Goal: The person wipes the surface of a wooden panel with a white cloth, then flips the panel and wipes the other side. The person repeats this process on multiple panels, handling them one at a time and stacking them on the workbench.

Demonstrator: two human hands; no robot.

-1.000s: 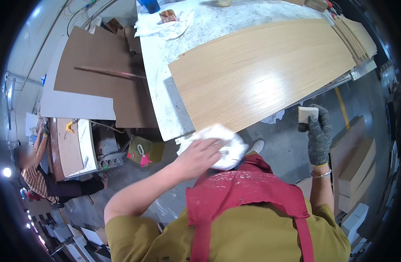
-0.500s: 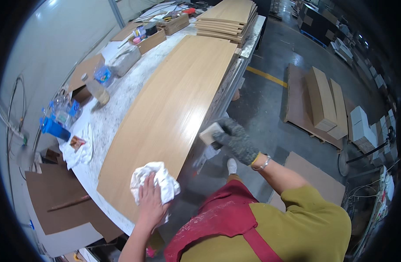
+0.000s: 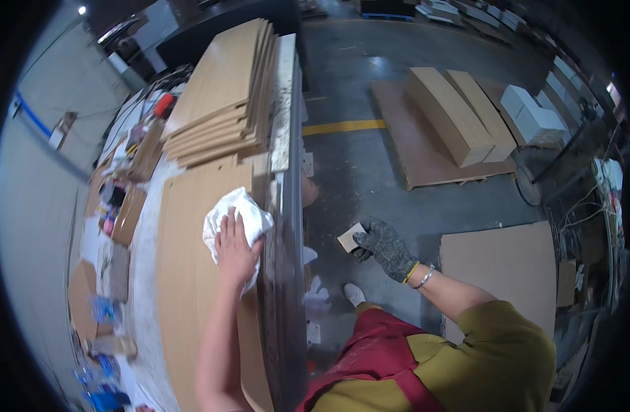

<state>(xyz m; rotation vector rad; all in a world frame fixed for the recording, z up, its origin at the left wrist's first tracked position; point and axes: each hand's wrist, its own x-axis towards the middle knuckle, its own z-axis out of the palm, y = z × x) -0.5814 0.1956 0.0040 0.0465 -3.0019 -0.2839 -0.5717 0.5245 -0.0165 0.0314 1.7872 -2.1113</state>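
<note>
A long, curved wood-grain panel (image 3: 188, 288) lies on the workbench. My bare left hand (image 3: 236, 250) presses a crumpled white cloth (image 3: 234, 206) onto the panel, near its far end and right edge. Its fingers lie over the cloth and grip it. My right hand (image 3: 389, 253), in a dark grey knitted glove with a yellow cuff, is out over the floor, away from the bench. Between its thumb and fingers it holds a small pale rectangular block (image 3: 351, 237). Some of those fingers are hidden under the block and glove.
Beyond the panel a stack of similar panels (image 3: 215, 82) stands on the bench. Cardboard boxes (image 3: 129, 216), tools and plastic bottles (image 3: 105, 309) line its left side. On the floor to the right, long cartons (image 3: 452, 120) rest on a pallet (image 3: 397, 137), with a cardboard sheet (image 3: 500, 268) nearer.
My left hand has slid the cloth along the panel toward its far end. My right hand still holds the block, now farther from the bench. The view has turned and moved forward along the bench.
</note>
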